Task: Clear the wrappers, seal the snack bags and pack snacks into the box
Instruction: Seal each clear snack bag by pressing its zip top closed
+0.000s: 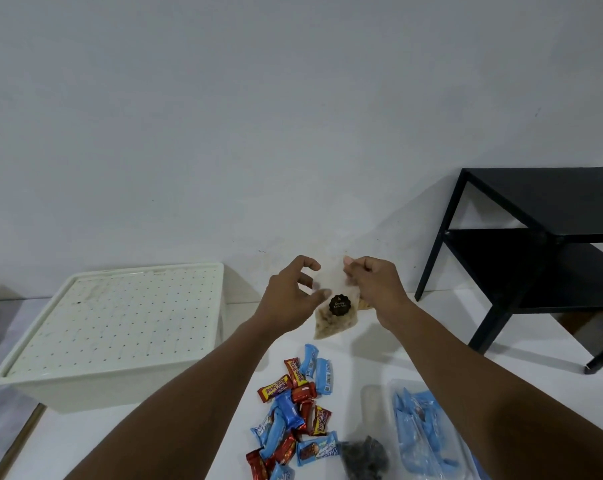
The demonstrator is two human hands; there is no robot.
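Right hand (369,280) pinches snack bag (332,323) top — long axis vertical.

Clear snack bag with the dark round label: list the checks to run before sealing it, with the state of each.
1. Right hand pinches the top edge of the snack bag: ok.
2. Left hand grips the bag firmly: cannot tell. Its thumb lies against the bag's left side.
3. Contents sit at the bottom, away from the mouth: ok.
4. Mouth of the bag not yet sealed: cannot tell.
5. White box open for packing: not ok. Its lid is on.
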